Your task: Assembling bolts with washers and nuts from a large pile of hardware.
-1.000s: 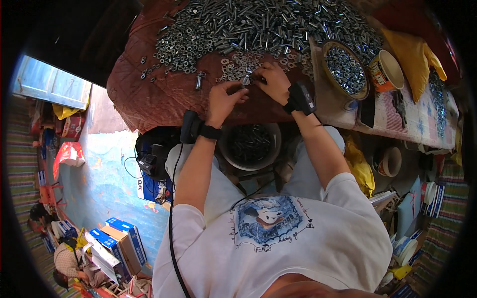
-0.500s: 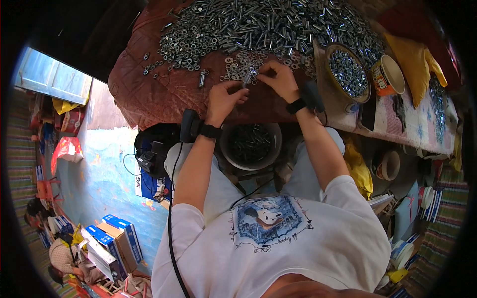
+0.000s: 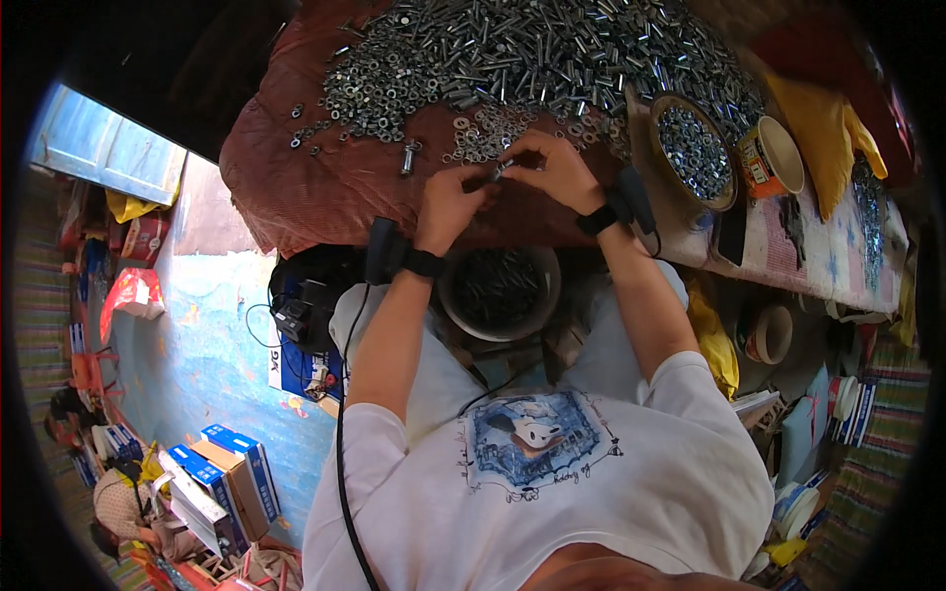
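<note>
My left hand (image 3: 449, 205) is closed, its thumb and fingertips pinching a small shiny metal bolt (image 3: 500, 170) just above the near edge of the cloth-covered table. My right hand (image 3: 560, 169) meets it from the right, fingertips closed on the other end of the bolt; whether a washer is also between them is too small to tell. Just beyond the hands lies a patch of loose flat washers (image 3: 483, 133). A single bolt (image 3: 408, 158) with a ring at its top stands apart to the left.
Behind the washers spreads a large heap of metal sleeves and bolts (image 3: 552, 59), with nuts (image 3: 379, 94) at its left. At right are a bowl of nuts (image 3: 730, 187), a paper tub (image 3: 783, 153) and a yellow bag (image 3: 818, 128). A bucket of dark metal pieces (image 3: 548, 313) sits below the table edge.
My right hand has drawn back from the washers toward me, and its fingertips now meet the bolt in my left hand. The bolt is lower and tilted.
</note>
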`<state>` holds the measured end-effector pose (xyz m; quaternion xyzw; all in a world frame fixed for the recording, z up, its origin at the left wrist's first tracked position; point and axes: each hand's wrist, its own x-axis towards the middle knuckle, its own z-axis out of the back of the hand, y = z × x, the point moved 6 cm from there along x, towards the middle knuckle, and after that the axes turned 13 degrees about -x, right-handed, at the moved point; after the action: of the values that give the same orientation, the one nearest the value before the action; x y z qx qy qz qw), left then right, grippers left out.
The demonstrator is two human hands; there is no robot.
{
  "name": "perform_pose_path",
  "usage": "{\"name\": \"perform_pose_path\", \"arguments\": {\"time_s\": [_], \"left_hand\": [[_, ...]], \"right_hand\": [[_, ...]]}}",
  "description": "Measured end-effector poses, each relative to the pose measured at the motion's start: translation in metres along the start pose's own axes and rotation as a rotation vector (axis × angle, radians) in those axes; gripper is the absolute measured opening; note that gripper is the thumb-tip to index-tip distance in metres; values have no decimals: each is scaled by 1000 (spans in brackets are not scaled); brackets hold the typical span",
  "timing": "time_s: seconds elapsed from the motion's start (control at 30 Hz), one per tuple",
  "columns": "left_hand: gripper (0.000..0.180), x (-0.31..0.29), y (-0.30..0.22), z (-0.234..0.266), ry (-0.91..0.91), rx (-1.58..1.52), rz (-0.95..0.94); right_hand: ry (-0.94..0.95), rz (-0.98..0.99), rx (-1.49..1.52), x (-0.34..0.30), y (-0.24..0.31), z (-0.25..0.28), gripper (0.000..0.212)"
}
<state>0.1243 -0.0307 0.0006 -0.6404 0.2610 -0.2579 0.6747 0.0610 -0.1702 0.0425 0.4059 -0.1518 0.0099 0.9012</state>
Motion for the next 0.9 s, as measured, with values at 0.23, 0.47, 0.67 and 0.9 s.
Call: {"name": "perform_pose_path", "arguments": {"time_s": [0.23,0.47,0.67,0.9], "left_hand": [[21,-4,-25,20,-153,-361,-22],[21,-15,-47,52,-249,-179,-120],[21,-16,-34,63,-223,-338,-94],[21,-18,-41,54,-216,-80,-146]], "right_hand": [[-39,-107,65,64,-24,-17,19],[-8,57,-368,140,-18,-79,24],[90,-11,-640,149,-11,-95,30],[16,-27,-146,82,3,-38,22]]}}
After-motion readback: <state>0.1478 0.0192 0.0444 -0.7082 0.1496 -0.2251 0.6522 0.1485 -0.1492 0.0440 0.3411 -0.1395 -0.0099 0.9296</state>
